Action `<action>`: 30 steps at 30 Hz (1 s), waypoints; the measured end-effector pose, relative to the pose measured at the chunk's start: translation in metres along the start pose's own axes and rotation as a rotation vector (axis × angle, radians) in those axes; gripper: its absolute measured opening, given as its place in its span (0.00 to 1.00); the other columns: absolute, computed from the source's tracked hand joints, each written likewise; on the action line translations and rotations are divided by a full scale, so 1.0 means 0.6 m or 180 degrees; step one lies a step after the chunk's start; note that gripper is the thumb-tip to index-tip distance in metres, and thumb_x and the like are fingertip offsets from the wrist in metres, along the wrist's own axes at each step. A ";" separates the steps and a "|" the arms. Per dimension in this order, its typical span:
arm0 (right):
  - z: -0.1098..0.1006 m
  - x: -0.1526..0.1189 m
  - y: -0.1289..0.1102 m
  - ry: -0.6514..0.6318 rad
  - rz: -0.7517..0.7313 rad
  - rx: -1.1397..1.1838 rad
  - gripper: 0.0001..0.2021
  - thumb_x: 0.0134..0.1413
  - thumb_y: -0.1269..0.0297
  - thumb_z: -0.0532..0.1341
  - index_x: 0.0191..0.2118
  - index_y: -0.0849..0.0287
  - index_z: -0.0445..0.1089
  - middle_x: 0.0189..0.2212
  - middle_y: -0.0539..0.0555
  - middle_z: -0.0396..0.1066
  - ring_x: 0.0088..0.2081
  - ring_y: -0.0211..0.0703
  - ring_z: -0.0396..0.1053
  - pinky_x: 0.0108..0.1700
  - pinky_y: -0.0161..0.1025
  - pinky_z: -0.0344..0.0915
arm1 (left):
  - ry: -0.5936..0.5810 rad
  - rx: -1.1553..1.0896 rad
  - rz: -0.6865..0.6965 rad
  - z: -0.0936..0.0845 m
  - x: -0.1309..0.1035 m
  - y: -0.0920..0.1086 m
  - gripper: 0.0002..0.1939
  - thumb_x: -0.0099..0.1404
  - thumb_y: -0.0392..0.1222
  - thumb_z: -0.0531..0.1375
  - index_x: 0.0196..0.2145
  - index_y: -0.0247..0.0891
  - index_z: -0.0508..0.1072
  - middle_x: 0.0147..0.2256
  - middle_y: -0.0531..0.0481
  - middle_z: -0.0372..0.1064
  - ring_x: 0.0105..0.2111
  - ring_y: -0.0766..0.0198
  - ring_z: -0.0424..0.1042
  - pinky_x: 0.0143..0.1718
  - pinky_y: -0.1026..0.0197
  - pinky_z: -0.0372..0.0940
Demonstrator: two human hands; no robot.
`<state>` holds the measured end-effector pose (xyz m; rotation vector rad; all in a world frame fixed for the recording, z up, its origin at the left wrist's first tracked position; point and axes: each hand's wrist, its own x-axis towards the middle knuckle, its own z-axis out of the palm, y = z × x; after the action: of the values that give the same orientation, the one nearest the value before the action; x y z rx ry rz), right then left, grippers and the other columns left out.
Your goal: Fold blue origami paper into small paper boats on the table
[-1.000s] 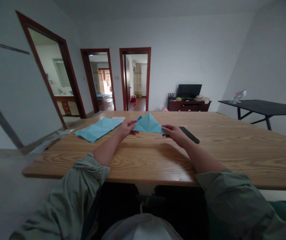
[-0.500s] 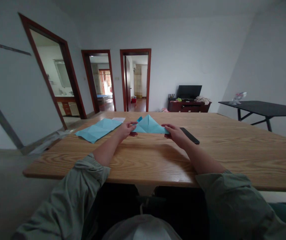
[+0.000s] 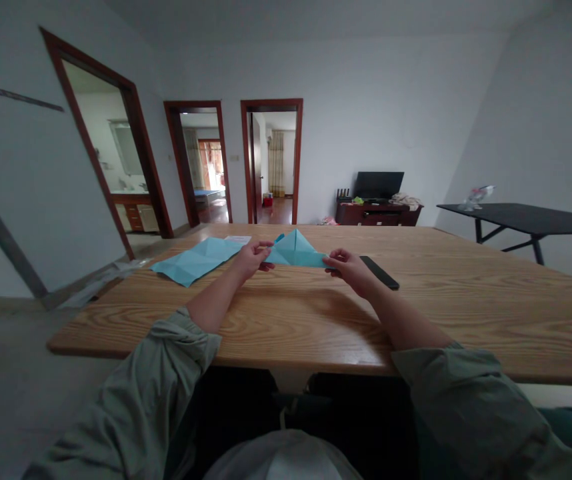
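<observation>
A folded sheet of light blue paper (image 3: 295, 251), peaked in the middle with a crease down its centre, is held up over the table between my two hands. My left hand (image 3: 253, 259) pinches its left end. At the right end, my right hand (image 3: 345, 264) grips the paper between thumb and fingers. A small darker blue piece (image 3: 279, 238) shows behind the upper left edge; I cannot tell whether it is part of the folded paper.
A creased, unfolded light blue sheet (image 3: 196, 260) lies on the wooden table (image 3: 286, 327) at left, beside a whitish paper (image 3: 239, 239). A black phone (image 3: 379, 272) lies right of my right hand. Farther right stands a black table (image 3: 526, 217).
My right hand has shifted slightly left along the paper's right end. The lower edge there now shows a folded band. My left hand stays nearly in place.
</observation>
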<state>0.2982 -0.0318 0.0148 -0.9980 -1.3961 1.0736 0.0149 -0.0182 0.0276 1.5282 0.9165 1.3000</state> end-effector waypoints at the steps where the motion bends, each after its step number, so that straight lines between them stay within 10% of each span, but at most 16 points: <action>1: 0.000 0.000 0.000 -0.0037 -0.0033 -0.0062 0.22 0.36 0.52 0.71 0.29 0.58 0.62 0.25 0.48 0.68 0.26 0.36 0.69 0.25 0.30 0.61 | 0.0006 0.0006 0.0013 0.000 0.000 0.000 0.20 0.60 0.45 0.62 0.47 0.33 0.68 0.29 0.49 0.71 0.22 0.65 0.74 0.21 0.66 0.68; 16: 0.000 0.002 0.002 0.0052 -0.0415 -0.0742 0.20 0.44 0.52 0.66 0.41 0.59 0.68 0.31 0.54 0.74 0.27 0.37 0.69 0.27 0.34 0.64 | 0.0090 0.0063 0.0025 0.001 0.001 0.002 0.16 0.62 0.42 0.60 0.47 0.33 0.68 0.30 0.48 0.72 0.23 0.65 0.74 0.21 0.67 0.67; 30: 0.003 -0.004 -0.006 0.0145 -0.0539 -0.1093 0.17 0.43 0.49 0.66 0.29 0.60 0.70 0.23 0.52 0.71 0.26 0.38 0.67 0.30 0.36 0.65 | 0.0133 0.0041 0.0106 -0.001 0.003 -0.001 0.18 0.62 0.45 0.60 0.47 0.33 0.68 0.32 0.46 0.72 0.23 0.64 0.75 0.20 0.67 0.67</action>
<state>0.2966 -0.0349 0.0176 -1.1166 -1.6300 0.6953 0.0143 -0.0164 0.0278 1.5371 0.9310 1.3567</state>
